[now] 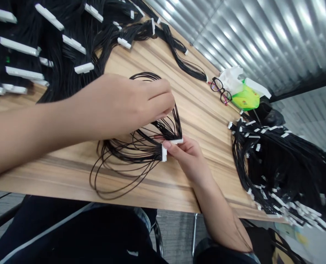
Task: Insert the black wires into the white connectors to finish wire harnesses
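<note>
A looped wire harness (124, 150) of many thin black wires lies over the wooden table (163, 194). Its ends run into two white connectors, one upright (164, 152) and one lying flatter (176, 141). My right hand (189, 156) is closed on these connectors, thumb at the spot where they meet. Above the loop, my left hand (141, 101) is closed with its fingers curled at the black wires. Its fingertips are partly hidden, so I cannot make out exactly what they pinch. Some wires hang loose in wide arcs near the table's front edge.
Black harnesses with white connectors (18, 46) are heaped at the back left. Another large pile (284, 165) lies at the right. Eyeglasses (220, 90) and a green packet (247, 97) sit by the corrugated metal wall (251, 36).
</note>
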Demonstrator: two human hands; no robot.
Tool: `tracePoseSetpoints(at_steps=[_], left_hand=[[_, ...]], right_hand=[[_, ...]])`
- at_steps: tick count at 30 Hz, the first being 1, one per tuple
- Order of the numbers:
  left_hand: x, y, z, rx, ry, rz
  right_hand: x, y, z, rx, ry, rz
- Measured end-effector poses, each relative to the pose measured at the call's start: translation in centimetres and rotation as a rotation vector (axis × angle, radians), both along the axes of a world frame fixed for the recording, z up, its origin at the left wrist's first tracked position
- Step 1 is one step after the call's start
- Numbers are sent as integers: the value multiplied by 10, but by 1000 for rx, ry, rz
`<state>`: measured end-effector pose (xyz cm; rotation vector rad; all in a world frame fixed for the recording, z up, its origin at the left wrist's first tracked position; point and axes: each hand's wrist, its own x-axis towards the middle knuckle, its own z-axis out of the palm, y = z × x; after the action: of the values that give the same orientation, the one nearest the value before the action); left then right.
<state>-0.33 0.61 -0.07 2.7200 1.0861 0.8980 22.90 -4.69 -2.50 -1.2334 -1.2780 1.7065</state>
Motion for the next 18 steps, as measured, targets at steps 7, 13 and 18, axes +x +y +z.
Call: tracePoseSetpoints(at_steps=[7,13,18], left_hand=[[-17,16,2,119,148,-310],[-13,16,-4,-20,46,-329],[-8,18,-12,-128,5,-410]], right_hand=[[1,-3,7,-19,42,117],[0,-3,10,-21,37,165],[-3,-4,11,-45,27,187]])
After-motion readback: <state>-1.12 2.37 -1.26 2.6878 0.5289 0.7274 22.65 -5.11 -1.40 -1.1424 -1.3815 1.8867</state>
